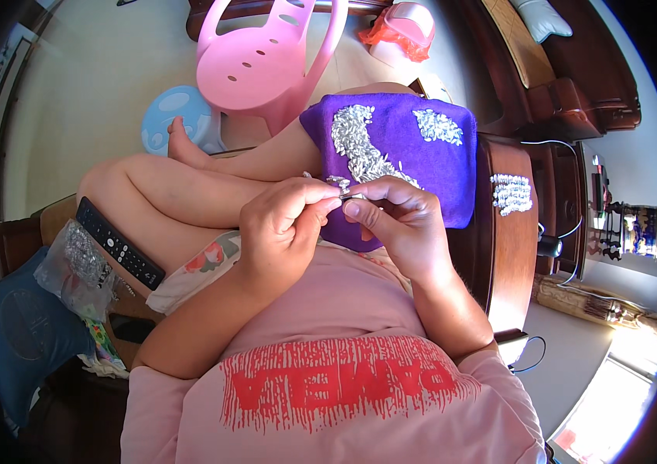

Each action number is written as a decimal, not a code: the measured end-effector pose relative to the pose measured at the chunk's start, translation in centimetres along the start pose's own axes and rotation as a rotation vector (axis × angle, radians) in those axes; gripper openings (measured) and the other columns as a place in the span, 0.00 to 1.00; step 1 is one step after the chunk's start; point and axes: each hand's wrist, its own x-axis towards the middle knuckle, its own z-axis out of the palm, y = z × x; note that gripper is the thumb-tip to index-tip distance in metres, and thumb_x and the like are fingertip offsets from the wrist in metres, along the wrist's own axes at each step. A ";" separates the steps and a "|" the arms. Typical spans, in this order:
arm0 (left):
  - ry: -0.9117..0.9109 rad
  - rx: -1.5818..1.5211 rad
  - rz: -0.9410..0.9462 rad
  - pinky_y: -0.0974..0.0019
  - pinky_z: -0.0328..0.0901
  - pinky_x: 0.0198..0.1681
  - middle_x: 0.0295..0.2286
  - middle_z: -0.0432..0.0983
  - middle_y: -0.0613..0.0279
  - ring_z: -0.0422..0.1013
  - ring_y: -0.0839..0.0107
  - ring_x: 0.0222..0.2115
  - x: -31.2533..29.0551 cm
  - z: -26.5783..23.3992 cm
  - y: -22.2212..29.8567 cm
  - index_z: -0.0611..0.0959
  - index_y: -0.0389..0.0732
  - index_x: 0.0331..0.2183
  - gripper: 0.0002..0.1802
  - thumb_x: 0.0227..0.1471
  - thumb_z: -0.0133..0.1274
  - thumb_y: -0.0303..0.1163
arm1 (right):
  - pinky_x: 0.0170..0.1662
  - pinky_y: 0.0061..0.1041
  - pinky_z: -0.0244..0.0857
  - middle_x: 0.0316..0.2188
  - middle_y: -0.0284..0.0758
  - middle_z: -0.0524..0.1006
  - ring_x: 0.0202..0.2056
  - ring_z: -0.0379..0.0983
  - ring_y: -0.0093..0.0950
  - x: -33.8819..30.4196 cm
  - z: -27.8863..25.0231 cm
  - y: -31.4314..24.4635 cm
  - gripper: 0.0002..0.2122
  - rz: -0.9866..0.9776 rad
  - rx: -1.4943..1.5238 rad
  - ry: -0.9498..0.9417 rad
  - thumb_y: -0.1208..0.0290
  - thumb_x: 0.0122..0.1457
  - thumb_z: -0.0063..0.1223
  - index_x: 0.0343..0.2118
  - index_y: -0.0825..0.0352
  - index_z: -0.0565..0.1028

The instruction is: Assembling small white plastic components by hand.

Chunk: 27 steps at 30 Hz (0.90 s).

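My left hand [282,224] and my right hand [406,220] meet over my lap, both closed in a pinch. Between their fingertips is a small silvery beaded piece [341,185], with a thin dark part at the fingertips; its exact kind is too small to tell. Just beyond the hands a purple towel [413,164] is spread over my leg. On it lie a long pile of silvery rice-shaped beads [355,139] and a smaller bead pile [438,126] at the far right. My fingers partly cover the towel's near edge.
Finished-looking rows of silvery beaded pieces [511,193] lie on the wooden armrest [506,255] at right. To the left are a black remote [119,243], a clear plastic bag [77,267] and a blue cushion [23,332]. Farther off stand a pink chair [255,66], blue stool [174,116] and pink bin [404,35].
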 end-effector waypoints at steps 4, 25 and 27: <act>0.010 -0.046 -0.066 0.72 0.68 0.24 0.24 0.79 0.60 0.73 0.76 0.21 -0.3 0.2 -0.2 0.82 0.33 0.34 0.04 0.54 0.56 0.17 | 0.26 0.16 0.64 0.28 0.28 0.79 0.24 0.69 0.12 0.1 0.4 0.5 0.06 -0.065 -0.074 0.048 0.76 0.57 0.64 0.36 0.69 0.82; -0.132 -0.615 -0.699 0.76 0.69 0.30 0.28 0.79 0.62 0.73 0.79 0.26 0.0 -0.9 -0.7 0.82 0.32 0.41 0.09 0.57 0.57 0.22 | 0.35 0.27 0.73 0.32 0.42 0.81 0.33 0.79 0.34 0.5 -0.1 -0.4 0.07 -0.472 -0.419 0.018 0.85 0.53 0.62 0.35 0.72 0.80; -0.123 -0.554 -0.656 0.77 0.69 0.29 0.30 0.80 0.62 0.73 0.81 0.26 -0.1 -0.8 -0.5 0.82 0.32 0.41 0.09 0.56 0.58 0.20 | 0.35 0.27 0.73 0.31 0.42 0.81 0.32 0.79 0.34 0.4 -0.1 -0.5 0.07 -0.475 -0.430 0.023 0.84 0.52 0.62 0.35 0.72 0.81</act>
